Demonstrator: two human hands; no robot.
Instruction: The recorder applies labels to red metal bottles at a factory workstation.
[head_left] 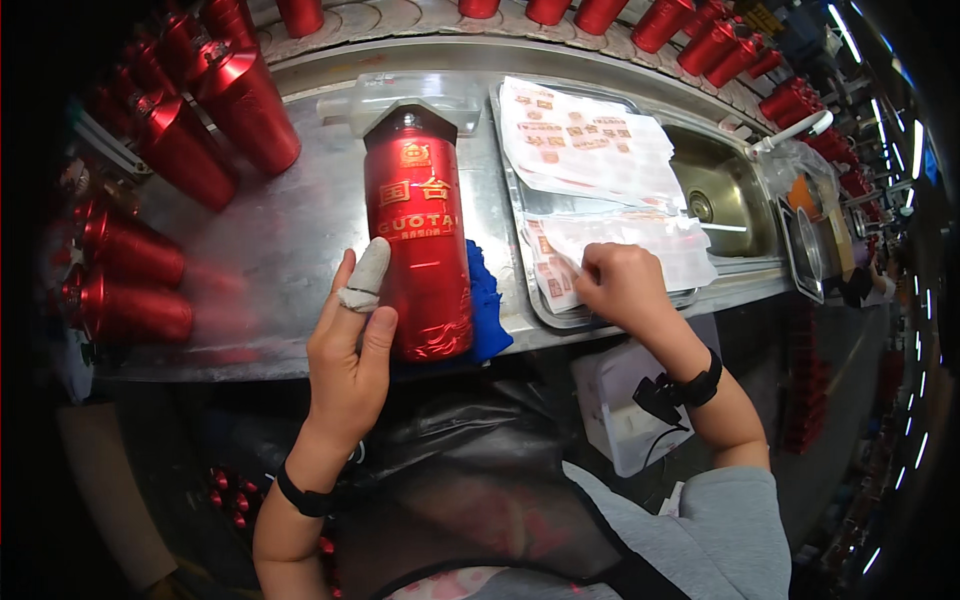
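Note:
A glossy red bottle (418, 290) with gold lettering and a dark angular collar lies on the metal worktop, its neck pointing away from me. My left hand (350, 355) rests along its left side, index finger and thumb stretched out and apart. A pale finger cot (367, 268) covers that index fingertip. My right hand (622, 285) is closed in a pinch at the left part of a white label sheet (650, 250) with red prints. What exactly sits between those fingertips is partly hidden. Under the bottle's right side bunches a blue cloth (487, 310).
More sheets (590, 140) lie on a metal tray (512, 215), beside a sink (725, 190). A clear plastic container (400, 92) stands behind the bottle. Several red bottles (245, 110) crowd the left, and others line the conveyor (400, 25). A white bin (625, 400) is below the worktop.

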